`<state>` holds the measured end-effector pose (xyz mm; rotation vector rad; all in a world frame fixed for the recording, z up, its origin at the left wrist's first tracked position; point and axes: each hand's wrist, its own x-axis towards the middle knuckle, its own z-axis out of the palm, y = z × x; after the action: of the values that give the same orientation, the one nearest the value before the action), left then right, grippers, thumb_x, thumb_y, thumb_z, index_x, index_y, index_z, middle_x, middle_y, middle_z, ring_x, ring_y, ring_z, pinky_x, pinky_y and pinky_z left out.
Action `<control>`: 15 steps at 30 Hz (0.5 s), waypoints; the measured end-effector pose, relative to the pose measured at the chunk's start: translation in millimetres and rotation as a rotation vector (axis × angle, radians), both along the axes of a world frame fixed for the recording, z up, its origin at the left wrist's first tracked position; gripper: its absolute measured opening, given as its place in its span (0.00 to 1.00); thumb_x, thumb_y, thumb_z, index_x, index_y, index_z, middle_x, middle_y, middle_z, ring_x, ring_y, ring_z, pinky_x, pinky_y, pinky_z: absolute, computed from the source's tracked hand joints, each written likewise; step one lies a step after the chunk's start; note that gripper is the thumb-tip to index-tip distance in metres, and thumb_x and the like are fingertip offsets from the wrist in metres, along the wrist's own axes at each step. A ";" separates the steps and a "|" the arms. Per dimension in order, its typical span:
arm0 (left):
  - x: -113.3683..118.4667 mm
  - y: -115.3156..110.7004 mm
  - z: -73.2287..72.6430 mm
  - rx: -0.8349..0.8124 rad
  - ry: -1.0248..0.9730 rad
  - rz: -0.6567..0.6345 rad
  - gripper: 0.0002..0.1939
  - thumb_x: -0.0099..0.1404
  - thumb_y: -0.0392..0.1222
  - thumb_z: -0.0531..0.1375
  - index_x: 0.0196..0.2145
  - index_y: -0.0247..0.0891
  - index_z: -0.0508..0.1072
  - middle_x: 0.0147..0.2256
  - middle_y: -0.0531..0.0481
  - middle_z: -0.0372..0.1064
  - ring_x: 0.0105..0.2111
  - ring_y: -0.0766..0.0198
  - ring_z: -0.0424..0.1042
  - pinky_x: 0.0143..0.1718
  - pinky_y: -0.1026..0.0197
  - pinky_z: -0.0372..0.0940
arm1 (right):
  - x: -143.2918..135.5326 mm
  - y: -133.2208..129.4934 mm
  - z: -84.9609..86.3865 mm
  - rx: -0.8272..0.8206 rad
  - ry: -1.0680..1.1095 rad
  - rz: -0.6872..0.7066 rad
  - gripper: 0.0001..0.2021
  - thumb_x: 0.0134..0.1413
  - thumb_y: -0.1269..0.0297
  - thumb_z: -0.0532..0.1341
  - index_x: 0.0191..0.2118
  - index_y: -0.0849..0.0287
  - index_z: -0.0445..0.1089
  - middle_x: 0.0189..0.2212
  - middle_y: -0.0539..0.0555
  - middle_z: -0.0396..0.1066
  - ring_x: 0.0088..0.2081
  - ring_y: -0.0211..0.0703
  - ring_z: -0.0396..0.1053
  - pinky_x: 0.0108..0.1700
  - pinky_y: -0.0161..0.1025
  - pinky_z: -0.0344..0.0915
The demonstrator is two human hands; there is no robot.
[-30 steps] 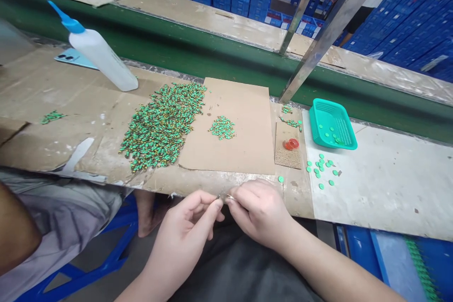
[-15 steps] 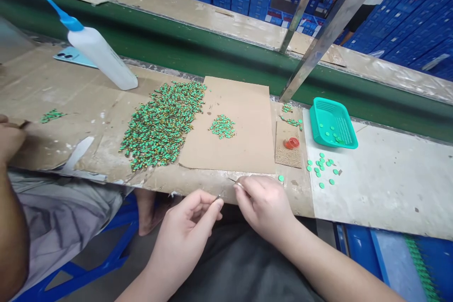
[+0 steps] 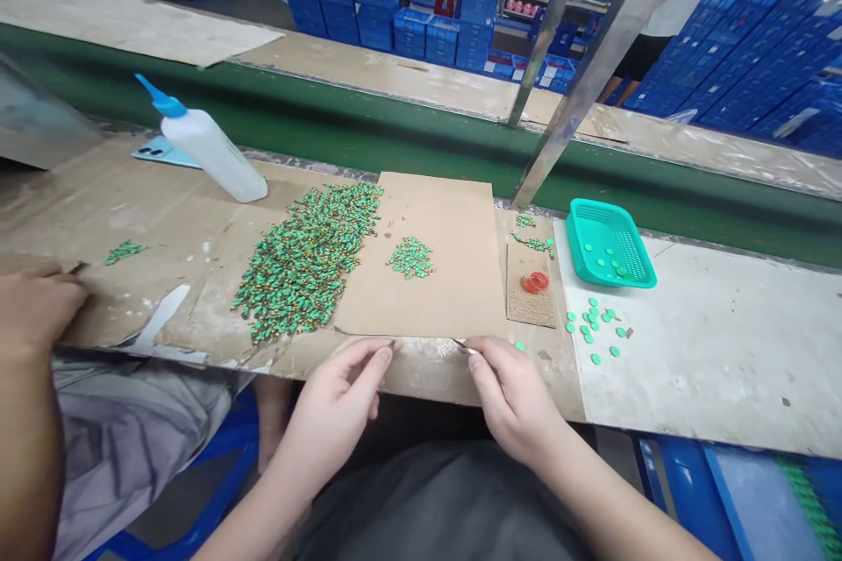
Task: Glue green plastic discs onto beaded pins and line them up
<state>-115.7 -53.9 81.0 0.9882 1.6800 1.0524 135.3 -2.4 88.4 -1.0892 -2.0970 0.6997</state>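
My left hand (image 3: 346, 390) is closed in a pinch at the table's front edge, on a small dark item too tiny to make out. To its right, my right hand (image 3: 513, 390) pinches a thin pointed metal tool (image 3: 462, 346), its tip pointing left. The hands are apart. Beyond them lies a flat cardboard sheet (image 3: 453, 280) bearing a small pile of green and gold beads (image 3: 411, 257). A much larger pile of such beads (image 3: 303, 267) spreads left of the sheet. Right of it, a small red cap (image 3: 536, 282) sits on a cardboard piece (image 3: 526, 311).
A teal basket (image 3: 648, 273) holds green discs, with more discs (image 3: 588, 331) before it. At left are a glue bottle (image 3: 217, 159), a light-blue phone (image 3: 164, 152) and another person's hand (image 3: 39, 302). A metal post (image 3: 572, 123) stands behind.
My hands have moved apart, the left one leftward and the right one rightward with the tool. The camera view has tilted up a little, showing more of the background.
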 end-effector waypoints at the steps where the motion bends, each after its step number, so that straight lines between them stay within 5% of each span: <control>1: -1.3 7.8 0.8 0.008 0.007 -0.009 0.36 0.65 0.80 0.68 0.42 0.40 0.85 0.31 0.49 0.77 0.22 0.63 0.70 0.24 0.60 0.68 | 3.3 0.9 0.4 0.002 0.003 -0.004 0.13 0.84 0.67 0.56 0.51 0.55 0.79 0.41 0.55 0.87 0.42 0.49 0.87 0.45 0.44 0.77; 7: 27.1 57.1 -1.8 0.029 0.043 -0.171 0.29 0.60 0.71 0.71 0.39 0.40 0.84 0.38 0.42 0.85 0.37 0.52 0.84 0.40 0.54 0.79 | 27.3 12.1 6.1 0.112 -0.023 -0.079 0.08 0.81 0.68 0.62 0.54 0.58 0.79 0.43 0.58 0.85 0.45 0.53 0.85 0.48 0.48 0.80; 15: 84.1 111.5 -7.4 0.150 0.237 -0.246 0.27 0.63 0.65 0.68 0.51 0.43 0.77 0.33 0.50 0.81 0.35 0.51 0.83 0.41 0.52 0.75 | 66.1 16.5 16.3 0.285 -0.048 -0.217 0.06 0.80 0.67 0.65 0.56 0.56 0.78 0.45 0.59 0.84 0.46 0.54 0.83 0.49 0.49 0.82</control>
<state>-31.6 57.6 73.6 1.4251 1.6304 0.9353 201.4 14.1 104.8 -1.1558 -2.0038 0.2630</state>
